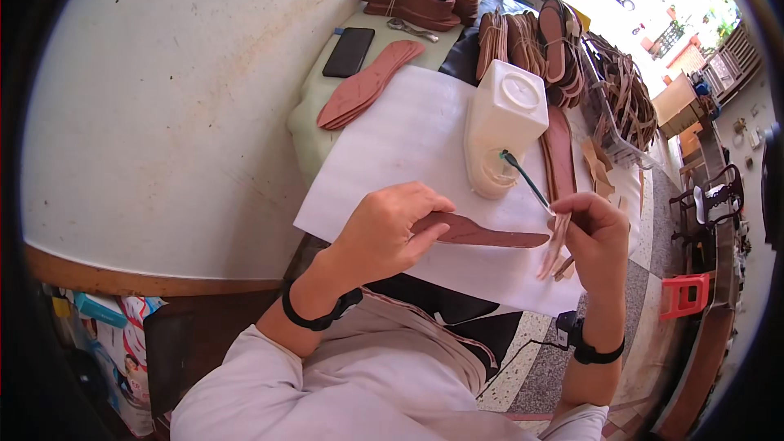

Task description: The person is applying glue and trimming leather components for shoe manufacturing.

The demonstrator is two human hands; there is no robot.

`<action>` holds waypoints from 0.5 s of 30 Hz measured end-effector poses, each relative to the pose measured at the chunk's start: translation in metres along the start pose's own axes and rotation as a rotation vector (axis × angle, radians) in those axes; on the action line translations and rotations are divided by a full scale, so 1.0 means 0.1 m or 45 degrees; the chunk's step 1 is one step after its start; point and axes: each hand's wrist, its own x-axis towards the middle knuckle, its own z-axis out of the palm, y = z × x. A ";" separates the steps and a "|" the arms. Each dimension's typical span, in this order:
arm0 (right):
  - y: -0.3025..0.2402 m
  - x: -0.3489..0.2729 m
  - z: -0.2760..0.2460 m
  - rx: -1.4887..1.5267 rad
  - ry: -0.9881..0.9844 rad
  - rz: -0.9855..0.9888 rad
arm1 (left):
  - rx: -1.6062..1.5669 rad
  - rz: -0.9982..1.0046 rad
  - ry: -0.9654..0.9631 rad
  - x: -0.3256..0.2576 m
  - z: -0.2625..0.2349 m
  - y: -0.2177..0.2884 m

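They wear a pale shirt (371, 380), a black wristband (325, 321) by the left hand (388, 233) and another, with a cable (523, 349), by the right hand (599, 241).

We see a smooth, matt reddish-brown sole-shaped piece (494, 234), leather-like in look. We also find a smooth white plastic jug (498, 110), a faintly shiny white sheet (400, 139) and a red plastic stool (686, 281).

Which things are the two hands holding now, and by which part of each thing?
The left hand pinches a reddish-brown insole by its left end; the right hand holds a thin brownish strip near its upper end.
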 end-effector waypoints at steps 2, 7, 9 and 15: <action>-0.05 0.00 0.00 -0.204 -0.046 -0.083 | 0.020 0.040 0.021 -0.01 0.01 -0.02; 0.00 0.04 0.07 -0.261 -0.127 -0.339 | -0.012 -0.022 0.029 -0.01 0.01 0.03; -0.01 0.06 0.13 -0.261 -0.134 -0.453 | -0.018 -0.029 0.039 0.00 0.02 0.04; -0.07 0.06 0.19 0.005 -0.103 -0.153 | 0.005 -0.025 0.026 0.02 0.02 0.06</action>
